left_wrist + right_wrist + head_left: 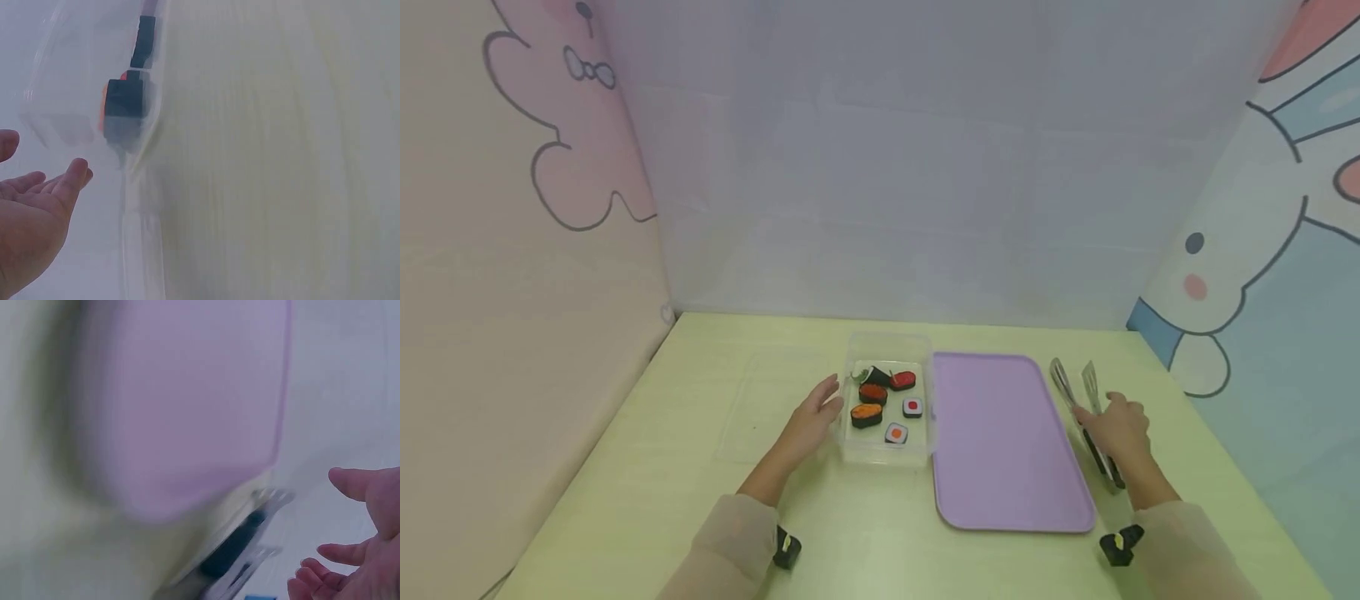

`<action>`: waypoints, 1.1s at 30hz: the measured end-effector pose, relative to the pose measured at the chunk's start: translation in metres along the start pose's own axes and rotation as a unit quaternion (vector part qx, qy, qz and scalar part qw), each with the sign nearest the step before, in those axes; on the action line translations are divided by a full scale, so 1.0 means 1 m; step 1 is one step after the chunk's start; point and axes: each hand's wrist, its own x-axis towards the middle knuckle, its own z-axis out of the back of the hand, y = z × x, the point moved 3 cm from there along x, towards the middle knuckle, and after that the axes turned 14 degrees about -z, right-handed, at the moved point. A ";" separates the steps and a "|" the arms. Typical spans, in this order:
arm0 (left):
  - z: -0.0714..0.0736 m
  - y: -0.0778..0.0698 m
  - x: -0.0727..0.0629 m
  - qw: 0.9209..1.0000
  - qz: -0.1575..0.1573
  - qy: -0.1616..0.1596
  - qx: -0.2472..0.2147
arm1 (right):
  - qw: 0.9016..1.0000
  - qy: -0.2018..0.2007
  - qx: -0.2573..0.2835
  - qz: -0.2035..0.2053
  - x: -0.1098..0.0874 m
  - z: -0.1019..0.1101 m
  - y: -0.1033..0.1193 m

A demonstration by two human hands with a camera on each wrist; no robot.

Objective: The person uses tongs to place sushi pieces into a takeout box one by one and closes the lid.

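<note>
A clear plastic box [886, 457] holds several sushi pieces: an orange-topped one [867, 415], two red-topped ones, a cone-shaped hand roll [876, 377] and two white-and-black rolls [912, 407]. Beside the box's left wall is my left hand [808, 423], fingers spread loosely and nothing in its grasp; the left wrist view shows the fingertips close to the clear wall. Over at the right lie metal tongs [1063, 382] with black handles [234, 547]. My right hand [1118, 429] hovers by them, thumb and fingers apart, and appears separate from them in the right wrist view.
A purple tray [1007, 442] lies between the box and the tongs, close against the box's right side. A flat transparent sheet or lid [767, 400] lies left of the box. Printed cloth walls surround the pale yellow table [865, 533] at the back and sides.
</note>
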 end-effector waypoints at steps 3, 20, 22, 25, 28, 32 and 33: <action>0.012 0.001 -0.001 1.000 -0.001 0.008 -0.005 | 0.997 -0.004 0.022 0.068 -0.027 0.006 0.046; 0.113 0.027 -0.024 0.990 0.082 -0.008 0.114 | 0.953 0.164 0.125 0.224 -0.158 -0.093 0.243; 0.118 0.029 -0.026 0.989 0.092 -0.011 0.116 | 0.948 0.182 0.130 0.226 -0.169 -0.106 0.255; 0.126 0.032 -0.029 0.987 0.107 -0.020 0.120 | 0.946 0.197 0.132 0.223 -0.181 -0.124 0.269; 0.132 0.035 -0.033 0.985 0.121 -0.028 0.120 | 0.944 0.202 0.147 0.214 -0.192 -0.145 0.278; 0.137 0.041 -0.038 0.985 0.131 -0.027 0.113 | 0.941 0.197 0.196 0.190 -0.200 -0.172 0.284; 0.137 0.042 -0.040 0.985 0.132 -0.025 0.110 | 0.940 0.197 0.211 0.184 -0.202 -0.179 0.285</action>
